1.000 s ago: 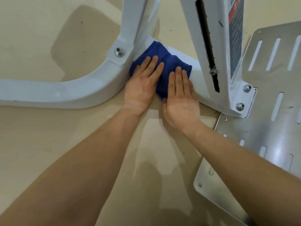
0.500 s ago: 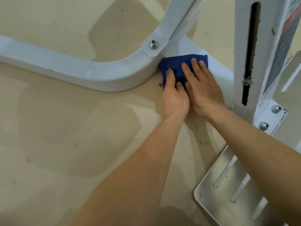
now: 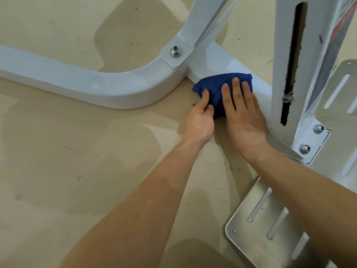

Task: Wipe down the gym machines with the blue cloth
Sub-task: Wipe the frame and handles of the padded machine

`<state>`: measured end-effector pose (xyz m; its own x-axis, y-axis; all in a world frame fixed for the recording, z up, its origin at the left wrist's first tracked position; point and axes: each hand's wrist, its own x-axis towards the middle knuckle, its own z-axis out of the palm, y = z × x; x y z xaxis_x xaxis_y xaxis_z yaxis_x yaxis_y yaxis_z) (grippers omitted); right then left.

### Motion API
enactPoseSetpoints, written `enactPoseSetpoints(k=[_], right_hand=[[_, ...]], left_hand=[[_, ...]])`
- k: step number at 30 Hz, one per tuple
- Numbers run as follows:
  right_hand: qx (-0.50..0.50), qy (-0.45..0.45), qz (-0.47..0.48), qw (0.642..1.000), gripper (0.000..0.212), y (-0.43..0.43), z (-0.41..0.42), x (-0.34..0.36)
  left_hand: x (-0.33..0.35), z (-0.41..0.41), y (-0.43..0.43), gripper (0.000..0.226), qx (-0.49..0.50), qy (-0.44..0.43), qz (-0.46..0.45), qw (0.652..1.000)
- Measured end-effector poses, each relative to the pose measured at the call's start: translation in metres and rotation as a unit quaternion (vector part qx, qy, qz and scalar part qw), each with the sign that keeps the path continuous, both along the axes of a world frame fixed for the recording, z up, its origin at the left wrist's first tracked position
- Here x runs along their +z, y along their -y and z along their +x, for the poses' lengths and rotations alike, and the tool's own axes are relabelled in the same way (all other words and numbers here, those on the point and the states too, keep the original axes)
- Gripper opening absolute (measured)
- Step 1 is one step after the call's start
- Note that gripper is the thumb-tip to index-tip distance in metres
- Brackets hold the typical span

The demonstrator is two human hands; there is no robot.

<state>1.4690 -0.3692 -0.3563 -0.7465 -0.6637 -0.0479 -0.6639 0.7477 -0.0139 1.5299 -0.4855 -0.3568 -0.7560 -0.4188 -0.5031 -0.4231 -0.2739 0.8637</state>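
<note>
I see 1 blue cloth (image 3: 218,91) on white frame (image 3: 119,88): R hand (image 3: 245,117) flat, pressing it; L hand (image 3: 199,120) fingers curled, gripping its edge. 3 bolts (image 3: 174,51) visible.

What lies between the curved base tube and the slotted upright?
Head view: the blue cloth on a white crossbar, left hand holding it, right hand pressing flat.

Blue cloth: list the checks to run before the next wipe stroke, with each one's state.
1. The blue cloth lies on the low white bar: ok.
2. The right hand presses flat on it, fingers straight: ok.
3. The left hand holds its left edge: ok.
4. Room to the right: the upright column stands close beside the right hand: not ok.
5. Cloth's underside clean: cannot tell.
6. The floor nearby free of grit: not ok, dark specks.
</note>
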Motion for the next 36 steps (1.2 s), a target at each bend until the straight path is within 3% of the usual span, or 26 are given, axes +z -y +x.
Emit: enactPoseSetpoints(k=[3,6,13,17,21,27,31,36], right_hand=[[0.004,-0.015,-0.001,1.0,0.059,0.04,-0.011,-0.004],[0.004,-0.034,-0.017,0.999,0.054,0.057,-0.015,-0.007],[0.007,-0.061,0.012,0.998,0.063,-0.017,0.024,-0.004],[0.022,-0.083,0.074,0.994,0.066,-0.027,0.039,-0.003],[0.011,-0.07,0.114,0.991,0.065,-0.038,0.045,-0.001],[-0.017,-0.056,0.227,0.972,0.06,-0.099,0.075,0.009],[-0.092,-0.025,0.259,0.961,0.067,-0.121,0.096,0.021],[-0.103,-0.01,0.238,0.966,0.073,-0.118,0.099,0.031]], left_hand=[[-0.005,-0.014,0.033,0.057,0.05,-0.014,-0.004,0.999],[-0.003,-0.015,0.034,0.059,0.034,-0.007,-0.01,0.999],[0.01,0.007,0.001,0.053,-0.068,0.011,-0.036,0.997],[0.014,0.004,-0.002,0.049,-0.031,0.009,-0.085,0.996],[0.018,-0.005,-0.008,0.017,0.007,0.006,-0.086,0.996],[0.017,-0.005,-0.05,0.032,-0.124,0.03,-0.139,0.982],[0.017,0.002,-0.081,0.019,-0.224,0.013,-0.116,0.968],[0.008,0.0,-0.071,0.022,-0.209,0.038,-0.076,0.974]])
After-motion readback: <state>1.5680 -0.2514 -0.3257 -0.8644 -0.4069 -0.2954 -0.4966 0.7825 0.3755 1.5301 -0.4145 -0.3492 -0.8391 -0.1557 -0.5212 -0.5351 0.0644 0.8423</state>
